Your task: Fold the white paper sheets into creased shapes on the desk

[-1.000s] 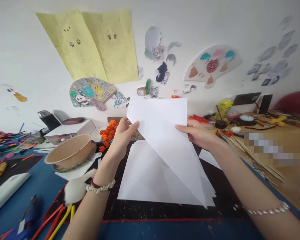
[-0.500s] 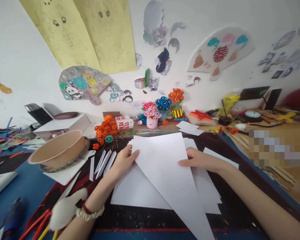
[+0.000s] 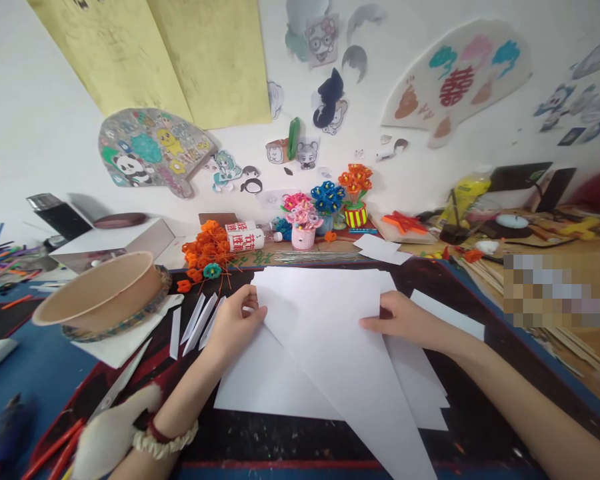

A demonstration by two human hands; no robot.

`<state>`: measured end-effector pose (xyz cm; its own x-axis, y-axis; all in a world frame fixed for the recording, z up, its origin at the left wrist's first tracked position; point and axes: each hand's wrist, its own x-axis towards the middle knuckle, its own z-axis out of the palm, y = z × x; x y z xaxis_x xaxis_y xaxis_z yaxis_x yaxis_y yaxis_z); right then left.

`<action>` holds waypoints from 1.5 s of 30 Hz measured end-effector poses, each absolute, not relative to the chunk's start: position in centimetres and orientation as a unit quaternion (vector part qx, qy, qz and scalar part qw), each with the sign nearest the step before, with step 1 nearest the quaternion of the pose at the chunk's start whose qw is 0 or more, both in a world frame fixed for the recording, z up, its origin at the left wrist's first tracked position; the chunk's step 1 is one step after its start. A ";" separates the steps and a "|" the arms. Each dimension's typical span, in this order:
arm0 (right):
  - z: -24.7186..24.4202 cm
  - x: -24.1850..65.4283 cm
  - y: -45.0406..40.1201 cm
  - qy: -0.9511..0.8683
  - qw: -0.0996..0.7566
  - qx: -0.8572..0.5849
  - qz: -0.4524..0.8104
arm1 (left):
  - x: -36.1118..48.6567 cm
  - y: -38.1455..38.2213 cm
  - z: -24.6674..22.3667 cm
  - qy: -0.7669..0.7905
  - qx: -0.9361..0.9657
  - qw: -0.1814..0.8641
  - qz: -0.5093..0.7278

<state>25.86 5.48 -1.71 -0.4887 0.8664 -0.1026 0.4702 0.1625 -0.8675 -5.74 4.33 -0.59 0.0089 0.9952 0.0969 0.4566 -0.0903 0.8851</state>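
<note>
A white sheet of paper (image 3: 330,340), narrowing to a point toward me, is held between my two hands above a loose stack of white sheets (image 3: 265,390). My left hand (image 3: 236,321) pinches its upper left edge between thumb and fingers. At the right edge, my right hand (image 3: 410,321) grips it with the thumb on top and the other fingers partly hidden behind. Corners of the stacked sheets stick out on both sides under the held paper. Several narrow folded paper strips (image 3: 200,324) lie just left of my left hand.
A tan bowl (image 3: 100,287) stands at the left, with scissors (image 3: 123,380) and a white glue-gun-like object (image 3: 5,357) nearby. Orange pipe-cleaner flowers (image 3: 207,247) and small flower pots (image 3: 303,237) line the back. Wooden sticks (image 3: 555,347) lie at the right.
My view has tilted down and shifted slightly. The held paper's top edge looks wider and more level, and my hands are a little farther apart, both still gripping it.
</note>
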 end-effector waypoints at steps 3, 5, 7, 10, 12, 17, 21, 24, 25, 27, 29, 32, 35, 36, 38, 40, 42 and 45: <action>-1.9 25.8 5.4 -0.742 0.226 -0.487 0.402 | -5.8 4.1 -0.2 0.568 0.622 0.353 0.407; -2.0 25.7 5.4 -0.738 0.248 -0.480 0.406 | -5.9 4.0 0.1 0.558 0.635 0.360 0.395; -2.0 25.6 5.5 -0.716 0.277 -0.453 0.453 | -6.0 4.0 0.2 0.556 0.656 0.350 0.371; -2.4 25.4 5.6 -0.677 0.304 -0.441 0.506 | -6.2 4.1 0.1 0.560 0.674 0.322 0.358; -2.7 25.3 5.6 -0.663 0.317 -0.465 0.494 | -6.2 4.1 0.1 0.564 0.682 0.274 0.376; -2.9 24.7 5.3 -0.650 0.339 -0.483 0.479 | -5.2 3.1 0.7 0.551 0.780 -0.018 0.295; -2.9 24.3 5.2 -0.657 0.368 -0.495 0.434 | -3.7 2.4 0.9 0.515 0.827 -0.116 0.192; -3.3 23.9 5.3 -0.664 0.409 -0.515 0.357 | -2.6 3.1 0.8 0.507 0.832 -0.128 0.187; -3.4 23.8 5.3 -0.662 0.421 -0.521 0.336 | -2.2 3.4 0.9 0.511 0.827 -0.132 0.196; -3.5 23.5 5.4 -0.653 0.433 -0.530 0.323 | -1.6 4.2 1.2 0.520 0.814 -0.142 0.216; -3.7 23.4 5.5 -0.647 0.439 -0.524 0.337 | -1.0 4.9 1.7 0.518 0.807 -0.160 0.234; -3.8 23.9 5.9 -0.636 0.479 -0.487 0.359 | -0.4 5.2 2.2 0.492 0.814 -0.198 0.237; -3.6 25.0 6.5 -0.593 0.551 -0.466 0.356 | 0.0 4.4 2.2 0.454 0.835 -0.246 0.187; -3.4 25.4 6.6 -0.576 0.575 -0.467 0.347 | 0.1 3.9 2.0 0.434 0.845 -0.264 0.167; -2.7 26.1 6.5 -0.552 0.607 -0.477 0.315 | 0.2 2.6 1.4 0.379 0.864 -0.299 0.144; -1.8 26.5 6.2 -0.553 0.614 -0.491 0.277 | 0.5 1.1 0.6 0.325 0.871 -0.330 0.161; -0.9 26.4 5.6 -0.595 0.578 -0.495 0.257 | 0.9 -0.3 -0.2 0.285 0.872 -0.357 0.175; -0.2 25.8 4.9 -0.700 0.481 -0.463 0.255 | 1.4 -1.3 -0.9 0.252 0.880 -0.357 0.184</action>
<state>25.80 4.92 -0.22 -0.1090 0.8932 0.4363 0.4024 0.4410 -0.8022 1.40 -1.30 -0.93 0.8053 0.3112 0.5047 0.5749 -0.6179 -0.5364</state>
